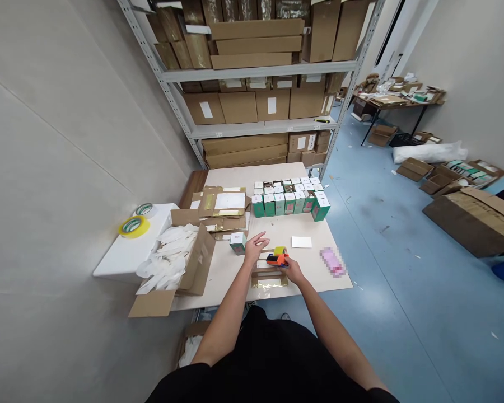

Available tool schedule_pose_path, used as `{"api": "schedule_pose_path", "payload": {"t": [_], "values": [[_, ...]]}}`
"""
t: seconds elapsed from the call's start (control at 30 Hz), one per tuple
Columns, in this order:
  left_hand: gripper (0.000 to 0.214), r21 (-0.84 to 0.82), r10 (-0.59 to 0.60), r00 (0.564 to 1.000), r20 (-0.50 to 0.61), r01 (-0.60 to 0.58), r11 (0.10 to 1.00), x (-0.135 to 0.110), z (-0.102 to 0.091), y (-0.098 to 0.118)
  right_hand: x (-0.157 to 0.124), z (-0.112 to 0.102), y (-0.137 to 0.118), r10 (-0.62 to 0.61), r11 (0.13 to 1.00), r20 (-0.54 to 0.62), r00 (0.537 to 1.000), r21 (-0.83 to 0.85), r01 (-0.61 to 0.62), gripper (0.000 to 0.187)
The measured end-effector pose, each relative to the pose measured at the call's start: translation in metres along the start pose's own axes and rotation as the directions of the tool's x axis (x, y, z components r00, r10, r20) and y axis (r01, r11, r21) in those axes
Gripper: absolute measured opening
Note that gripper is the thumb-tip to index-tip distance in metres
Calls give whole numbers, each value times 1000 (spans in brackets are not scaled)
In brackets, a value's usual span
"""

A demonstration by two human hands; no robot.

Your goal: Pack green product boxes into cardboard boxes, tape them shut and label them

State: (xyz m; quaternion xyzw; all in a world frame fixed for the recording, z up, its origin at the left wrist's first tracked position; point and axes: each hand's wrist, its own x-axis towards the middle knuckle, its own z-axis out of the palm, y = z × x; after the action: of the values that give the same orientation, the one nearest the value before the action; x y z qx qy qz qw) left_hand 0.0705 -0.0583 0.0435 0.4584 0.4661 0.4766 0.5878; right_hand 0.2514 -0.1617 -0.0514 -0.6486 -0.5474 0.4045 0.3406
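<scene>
In my right hand [294, 271] is an orange tape dispenser [274, 259] loaded with a yellow tape roll [280, 251]. It sits over a flat cardboard box [269, 281] with shiny tape along its near side, close to the table's front edge. My left hand [255, 249] hovers by the box's far left corner, its fingers stretched out and apart. I see nothing held in it. Just left of that hand stands a small green and white box [237, 243]. A white card [301, 242] lies to the right of the dispenser.
Rows of green and white boxes [289, 202] stand at the table's back right. Flattened cardboard [229, 204] is stacked at back left. An open carton [201, 263] of white packing material and tape rolls [133, 226] are further left. A loaded shelf [260, 130] stands behind.
</scene>
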Motion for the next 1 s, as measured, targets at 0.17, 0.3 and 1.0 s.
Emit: {"api": "schedule_pose_path", "payload": {"t": [0.17,0.3,1.0], "values": [[49,-135,-94,956,-279,58,989,-5,-15,-6,5,-16,-9,-26,999,-16,1000,27,27,37],[42,-256,-170,904,-393,70,964,-8,-29,-20,17,-32,-19,-102,994,4,995,26,102,48],[27,-645,-553,770,-319,251,721,-34,-60,-87,48,-41,-38,-32,986,222,974,-150,67,43]]}}
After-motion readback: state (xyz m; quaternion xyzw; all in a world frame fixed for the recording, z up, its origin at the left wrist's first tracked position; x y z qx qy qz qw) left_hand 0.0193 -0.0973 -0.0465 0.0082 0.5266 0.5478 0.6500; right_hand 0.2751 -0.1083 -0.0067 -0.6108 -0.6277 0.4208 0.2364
